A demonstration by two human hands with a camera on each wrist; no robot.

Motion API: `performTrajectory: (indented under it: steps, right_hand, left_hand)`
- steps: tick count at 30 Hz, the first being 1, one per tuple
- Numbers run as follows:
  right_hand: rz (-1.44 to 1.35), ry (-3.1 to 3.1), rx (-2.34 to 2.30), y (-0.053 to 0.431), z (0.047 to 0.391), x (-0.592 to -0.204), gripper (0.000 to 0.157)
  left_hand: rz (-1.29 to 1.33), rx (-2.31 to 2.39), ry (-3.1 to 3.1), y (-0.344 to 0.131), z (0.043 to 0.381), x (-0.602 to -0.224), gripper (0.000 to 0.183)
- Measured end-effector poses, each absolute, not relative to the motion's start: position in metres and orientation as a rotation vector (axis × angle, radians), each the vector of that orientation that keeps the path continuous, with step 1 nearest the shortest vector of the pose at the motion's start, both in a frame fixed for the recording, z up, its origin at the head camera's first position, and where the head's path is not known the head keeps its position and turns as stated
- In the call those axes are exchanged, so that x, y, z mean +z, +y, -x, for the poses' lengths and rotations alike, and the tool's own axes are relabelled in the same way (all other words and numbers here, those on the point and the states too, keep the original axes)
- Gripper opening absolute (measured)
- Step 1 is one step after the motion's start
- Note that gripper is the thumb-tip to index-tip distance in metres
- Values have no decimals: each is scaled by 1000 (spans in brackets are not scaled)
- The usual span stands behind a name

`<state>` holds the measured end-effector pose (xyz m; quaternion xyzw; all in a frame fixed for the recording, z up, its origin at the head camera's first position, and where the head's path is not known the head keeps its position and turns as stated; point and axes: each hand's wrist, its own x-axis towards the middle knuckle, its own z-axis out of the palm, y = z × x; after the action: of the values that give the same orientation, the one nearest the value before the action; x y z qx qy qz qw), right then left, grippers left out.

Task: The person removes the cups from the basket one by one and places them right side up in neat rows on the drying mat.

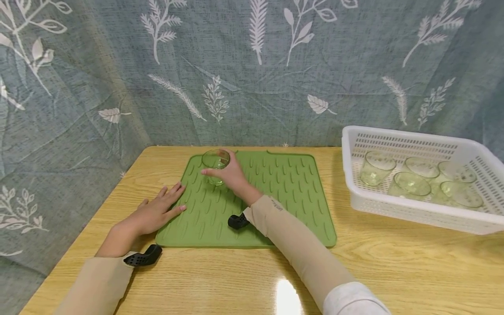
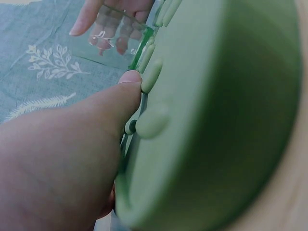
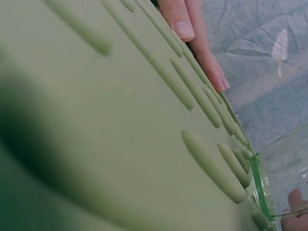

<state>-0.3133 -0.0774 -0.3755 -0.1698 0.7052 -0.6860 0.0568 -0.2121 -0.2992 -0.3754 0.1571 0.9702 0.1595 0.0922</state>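
Note:
A clear drinking glass (image 1: 213,161) stands upright at the far left part of a green ridged drying mat (image 1: 283,205). My right hand (image 1: 233,176) grips it from the right, thumb on the near side and fingers around the far side. In the left wrist view the base of the glass (image 2: 91,50) is right at the mat's ridges, with fingers showing through its wall. My left hand (image 1: 157,213) rests with fingers spread at the mat's left edge, its thumb over the border. Only part of the glass (image 3: 281,175) enters the right wrist view.
A white perforated plastic basket (image 1: 417,214) sits at the right of the wooden table (image 1: 189,284), holding several more clear glasses (image 1: 377,168). Behind the table hangs a blue-grey curtain (image 1: 275,100) with white leaf prints, which also runs down the left side.

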Motion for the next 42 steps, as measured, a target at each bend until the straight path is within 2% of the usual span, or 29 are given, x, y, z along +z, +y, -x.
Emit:
performTrajectory:
  steps: [10, 20, 42]
  right_hand:
    - [427, 2236, -1946, -76, 313, -373, 91]
    - [475, 2222, -1887, -71, 318, -373, 96]
    - [580, 2159, -1815, -40, 318, -356, 89]
  left_hand:
    - [-476, 464, 2893, -298, 212, -376, 72]
    - [-477, 478, 2890, -297, 210, -376, 72]
    - [-469, 492, 2888, -299, 210, -374, 72]
